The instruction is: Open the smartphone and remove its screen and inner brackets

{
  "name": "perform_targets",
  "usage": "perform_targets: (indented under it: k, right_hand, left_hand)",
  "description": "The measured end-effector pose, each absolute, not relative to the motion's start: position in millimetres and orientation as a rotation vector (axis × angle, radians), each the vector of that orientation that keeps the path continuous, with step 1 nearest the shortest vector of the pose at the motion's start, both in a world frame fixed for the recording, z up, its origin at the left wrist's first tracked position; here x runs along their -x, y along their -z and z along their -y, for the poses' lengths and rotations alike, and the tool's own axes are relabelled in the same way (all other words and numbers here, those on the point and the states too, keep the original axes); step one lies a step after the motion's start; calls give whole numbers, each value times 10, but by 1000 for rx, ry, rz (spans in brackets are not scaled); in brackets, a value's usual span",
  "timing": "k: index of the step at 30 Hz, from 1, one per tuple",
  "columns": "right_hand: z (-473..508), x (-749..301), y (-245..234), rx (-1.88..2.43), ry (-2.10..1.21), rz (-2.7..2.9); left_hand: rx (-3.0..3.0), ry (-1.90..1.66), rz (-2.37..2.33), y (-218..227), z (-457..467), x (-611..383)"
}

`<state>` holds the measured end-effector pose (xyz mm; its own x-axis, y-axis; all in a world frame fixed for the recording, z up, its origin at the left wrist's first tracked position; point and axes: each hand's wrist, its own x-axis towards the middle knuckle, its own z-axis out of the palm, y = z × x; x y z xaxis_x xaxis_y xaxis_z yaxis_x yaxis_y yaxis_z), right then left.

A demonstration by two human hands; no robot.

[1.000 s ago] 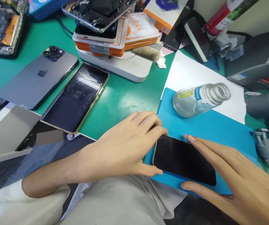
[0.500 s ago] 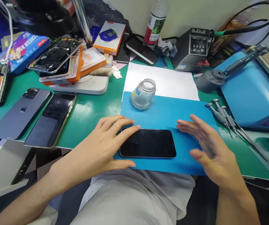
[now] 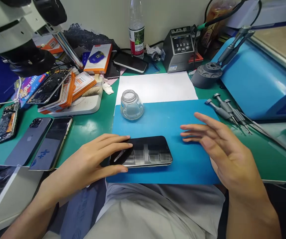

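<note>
A black phone [image 3: 146, 152] lies screen up on a blue mat [image 3: 173, 122] at the table's near edge. My left hand [image 3: 95, 159] grips the phone's left end, thumb along its near side and fingers over its far corner. My right hand [image 3: 220, 146] hovers open above the mat's right part, fingers spread and pointing left, clear of the phone. A small clear glass jar [image 3: 131, 105] stands upright at the mat's far left corner.
Two phones [image 3: 39, 141] lie at the left on the green table. Behind them sits a stack of orange boxes and opened phones [image 3: 58, 88]. A white sheet [image 3: 158, 87], soldering station [image 3: 180, 48], bottle [image 3: 136, 30], screwdrivers [image 3: 226, 109] and blue machine [image 3: 259, 83] stand further back and right. Microscope head [image 3: 21, 30] overhangs top left.
The view has tilted up and back, showing more of the bench. My right hand has come off the phone's right end and lifted away. My left hand stays on the left end.
</note>
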<state>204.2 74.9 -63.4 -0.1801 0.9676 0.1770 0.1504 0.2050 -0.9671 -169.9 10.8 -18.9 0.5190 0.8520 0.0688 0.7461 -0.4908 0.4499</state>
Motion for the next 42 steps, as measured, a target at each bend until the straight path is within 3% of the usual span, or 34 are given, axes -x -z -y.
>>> perform_targets:
  k: [11,42]
  right_hand:
    - [-662,-1910,593,1262,-824,2151]
    - [-714,-1586,465,1526,-968,1868]
  left_hand:
    - [-2280,-340,-1403,48,-148,1684]
    - [-2065,-438,-1652,-105,-135,1488]
